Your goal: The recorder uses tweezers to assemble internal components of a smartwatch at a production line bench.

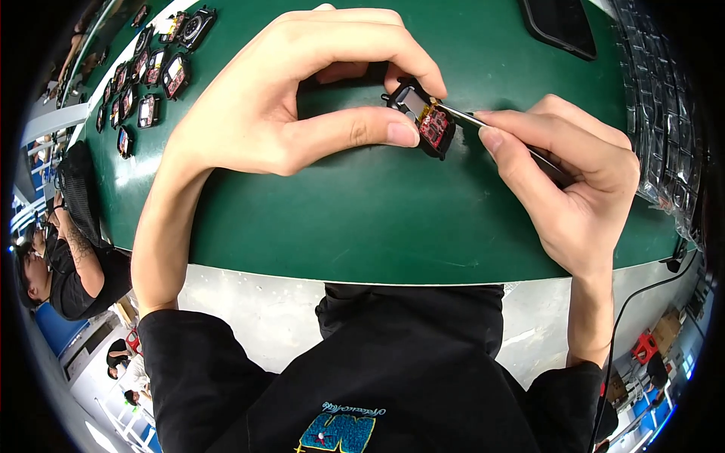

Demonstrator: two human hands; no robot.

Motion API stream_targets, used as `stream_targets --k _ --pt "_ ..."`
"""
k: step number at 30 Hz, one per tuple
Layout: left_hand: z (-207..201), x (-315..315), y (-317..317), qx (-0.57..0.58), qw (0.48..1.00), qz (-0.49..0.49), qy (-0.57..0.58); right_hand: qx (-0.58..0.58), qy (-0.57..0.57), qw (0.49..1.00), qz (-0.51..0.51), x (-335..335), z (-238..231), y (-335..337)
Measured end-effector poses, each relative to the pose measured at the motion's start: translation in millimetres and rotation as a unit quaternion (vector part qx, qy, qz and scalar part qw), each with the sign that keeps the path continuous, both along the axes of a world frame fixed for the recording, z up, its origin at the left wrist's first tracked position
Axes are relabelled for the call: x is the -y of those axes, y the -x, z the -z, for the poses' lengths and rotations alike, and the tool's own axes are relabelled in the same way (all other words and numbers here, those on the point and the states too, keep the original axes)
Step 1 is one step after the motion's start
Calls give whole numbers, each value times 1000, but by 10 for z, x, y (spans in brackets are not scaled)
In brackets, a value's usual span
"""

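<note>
Between the thumb and fingers of my left hand is a small black watch-like case, tilted above the green table. Inside it show a red circuit board, a grey block that looks like a battery, and a bit of yellow film. My right hand grips slim metal tweezers, closed around them like a pen. Their tip meets the case's upper edge beside the yellow film. Whether the tips pinch anything is too small to tell. Part of the case is covered by my left thumb.
Several similar opened cases lie at the table's far left. A black phone rests at the far right. Clear plastic trays line the right edge, near a black cable. Another person sits to the left.
</note>
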State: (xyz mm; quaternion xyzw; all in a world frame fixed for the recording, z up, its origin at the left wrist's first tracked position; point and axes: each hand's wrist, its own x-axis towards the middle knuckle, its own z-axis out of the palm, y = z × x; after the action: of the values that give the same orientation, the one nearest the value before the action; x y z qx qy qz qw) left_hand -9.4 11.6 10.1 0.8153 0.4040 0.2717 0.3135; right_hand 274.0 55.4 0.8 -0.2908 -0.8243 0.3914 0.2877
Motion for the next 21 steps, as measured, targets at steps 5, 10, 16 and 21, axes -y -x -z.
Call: stream_targets --k 5,10,16,21 --pt "-7 -19 6 -15 1000 13 2 10 -5 1000 1 5 -16 11" --pt "-20 -7 20 -11 1000 4 17 11 2 1000 8 18 -21 0" --pt "-33 8 1 -11 999 -11 28 -4 -18 1000 -1 15 10 -2" --pt "-20 17 17 -19 1000 -10 20 -9 -23 1000 -10 13 23 18"
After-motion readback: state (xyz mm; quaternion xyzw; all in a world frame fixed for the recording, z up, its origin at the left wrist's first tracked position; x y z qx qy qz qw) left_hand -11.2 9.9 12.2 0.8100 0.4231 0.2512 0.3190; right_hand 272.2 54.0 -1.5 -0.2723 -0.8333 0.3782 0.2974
